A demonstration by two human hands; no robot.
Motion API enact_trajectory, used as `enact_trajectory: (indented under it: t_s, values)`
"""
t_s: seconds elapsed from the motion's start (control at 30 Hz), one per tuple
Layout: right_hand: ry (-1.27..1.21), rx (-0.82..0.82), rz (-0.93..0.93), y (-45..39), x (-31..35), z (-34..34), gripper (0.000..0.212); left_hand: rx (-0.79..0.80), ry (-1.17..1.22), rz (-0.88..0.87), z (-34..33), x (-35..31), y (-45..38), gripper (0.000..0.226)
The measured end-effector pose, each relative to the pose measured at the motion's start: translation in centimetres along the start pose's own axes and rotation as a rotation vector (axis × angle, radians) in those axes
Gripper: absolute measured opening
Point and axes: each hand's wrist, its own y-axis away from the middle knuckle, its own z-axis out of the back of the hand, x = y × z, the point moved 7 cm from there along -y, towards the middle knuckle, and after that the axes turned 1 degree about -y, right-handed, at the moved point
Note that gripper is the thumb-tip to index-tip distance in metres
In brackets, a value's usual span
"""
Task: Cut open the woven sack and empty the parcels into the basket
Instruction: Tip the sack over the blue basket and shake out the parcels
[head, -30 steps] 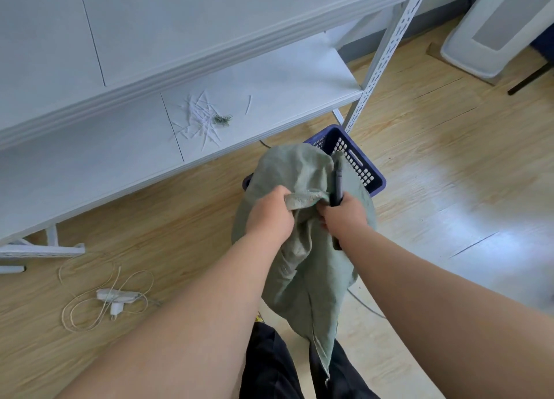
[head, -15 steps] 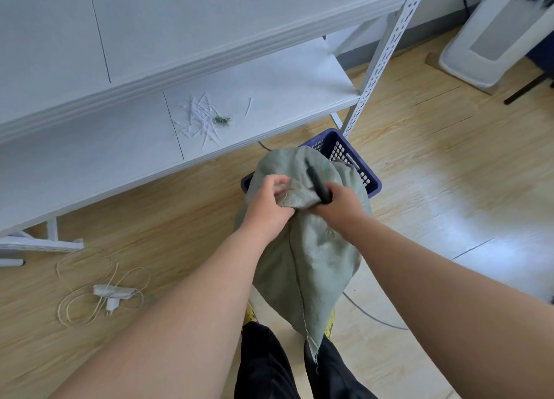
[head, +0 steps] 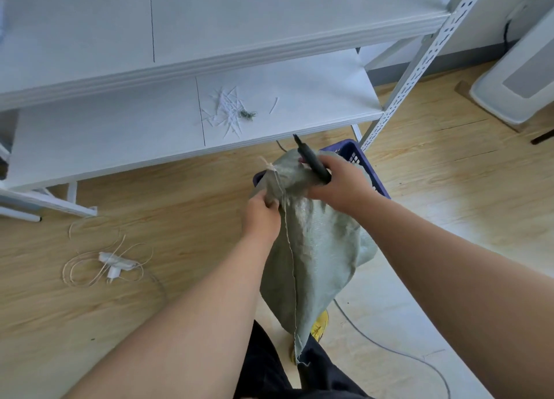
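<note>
I am at the cutting step: the sack [head: 311,242] is tied and, as far as I can judge, not yet opened. My left hand [head: 261,215] grips the gathered neck just below the string knot [head: 271,167], fingers curled round the cloth. My right hand [head: 338,185] pinches a fold of the sack near the top and also holds the cutter [head: 311,160], its dark handle clamped in my fingers and its tip pointing up and away from me, clear of the cloth.

Next I judge I must turn the tip down to the string or the cloth beside the knot, keep the neck taut with my left hand, and slice away from my fingers.

The sack is grey-green woven plastic, limp and creased, with a stitched seam down its front and a frayed bottom corner hanging between my legs. It hangs over the blue basket [head: 353,155], which stands on the floor under the shelf [head: 299,111]. No parcels show; the sack looks slack, so I cannot tell how much is inside.
</note>
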Motion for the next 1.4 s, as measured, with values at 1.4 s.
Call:
enact_trajectory:
  t_s: [1.4]
  values:
    - [-0.556, -0.227, -0.217, -2.4, -0.8, 3.2, 0.006, -0.414, -0.235, -0.159, 6.6, -5.3, -3.9, 0.027]
